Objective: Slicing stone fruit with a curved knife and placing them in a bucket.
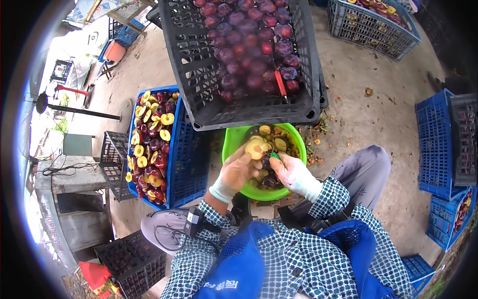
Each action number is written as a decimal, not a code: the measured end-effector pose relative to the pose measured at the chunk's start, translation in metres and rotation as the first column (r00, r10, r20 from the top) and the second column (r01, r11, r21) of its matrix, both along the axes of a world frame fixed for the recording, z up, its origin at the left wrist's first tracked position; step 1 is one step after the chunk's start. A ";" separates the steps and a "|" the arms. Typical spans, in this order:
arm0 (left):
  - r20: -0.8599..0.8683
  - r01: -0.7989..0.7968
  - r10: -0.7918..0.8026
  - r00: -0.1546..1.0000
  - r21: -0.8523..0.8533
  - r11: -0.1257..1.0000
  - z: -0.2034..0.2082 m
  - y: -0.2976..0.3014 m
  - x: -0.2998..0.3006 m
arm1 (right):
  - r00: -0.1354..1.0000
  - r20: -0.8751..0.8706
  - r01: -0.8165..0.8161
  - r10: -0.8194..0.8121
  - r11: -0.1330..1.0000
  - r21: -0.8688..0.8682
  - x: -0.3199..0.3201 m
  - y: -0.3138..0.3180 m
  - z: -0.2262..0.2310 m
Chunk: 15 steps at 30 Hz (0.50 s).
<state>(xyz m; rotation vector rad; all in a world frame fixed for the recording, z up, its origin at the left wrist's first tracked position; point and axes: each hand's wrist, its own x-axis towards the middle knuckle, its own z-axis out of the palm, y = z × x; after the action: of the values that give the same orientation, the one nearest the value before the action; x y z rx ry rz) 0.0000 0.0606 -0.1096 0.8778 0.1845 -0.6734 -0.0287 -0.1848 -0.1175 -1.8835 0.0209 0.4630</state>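
Left hand (pixel 235 172) pinches a cut plum (pixel 255 149) over the green basin (pixel 264 196), fingers nearly together; right hand (pixel 297 175) has fingers curled round a green handle (pixel 274 156), working end too blurred to tell. Likely risk: tool slips on slick flesh, nicking left fingertips, or loose pinch drops plum into basin.
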 end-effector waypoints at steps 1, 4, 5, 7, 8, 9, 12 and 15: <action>0.001 -0.026 0.026 1.000 -0.056 0.998 0.000 -0.002 -0.002 | 1.000 0.003 -0.004 0.003 0.999 0.037 -0.003 0.002 -0.006; -0.108 -0.136 0.130 0.986 -0.050 0.989 -0.005 -0.011 -0.005 | 0.999 0.019 -0.032 0.032 0.999 0.019 -0.008 0.009 0.012; -0.096 -0.139 0.139 0.986 0.008 0.990 -0.009 -0.012 -0.005 | 0.999 0.035 -0.040 0.040 0.999 -0.003 -0.009 0.010 0.015; -0.006 -0.122 0.125 0.992 0.150 0.981 -0.017 -0.011 -0.008 | 0.995 0.076 -0.061 0.064 0.997 -0.041 -0.008 0.013 0.017; 0.045 -0.120 0.113 0.993 0.218 0.969 -0.014 -0.016 -0.007 | 0.994 0.093 -0.062 0.065 0.997 -0.037 -0.009 0.013 0.014; 0.094 -0.122 0.099 0.991 0.286 0.950 -0.012 -0.021 -0.007 | 0.992 0.110 -0.065 0.068 0.997 -0.033 -0.010 0.013 0.011; 0.075 -0.176 0.160 0.984 0.352 0.919 0.001 -0.034 -0.007 | 0.991 0.116 -0.067 0.065 0.998 0.018 -0.011 0.014 0.008; -0.063 -0.262 0.288 0.955 0.269 0.927 0.009 -0.044 -0.003 | 0.994 0.078 -0.081 0.079 0.997 0.019 -0.011 0.015 0.012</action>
<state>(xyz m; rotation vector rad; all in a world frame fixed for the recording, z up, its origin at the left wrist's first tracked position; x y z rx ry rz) -0.0028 0.0166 -0.1002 1.0437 0.4878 -0.4348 -0.0396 -0.1700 -0.1051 -1.8841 -0.1114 0.4429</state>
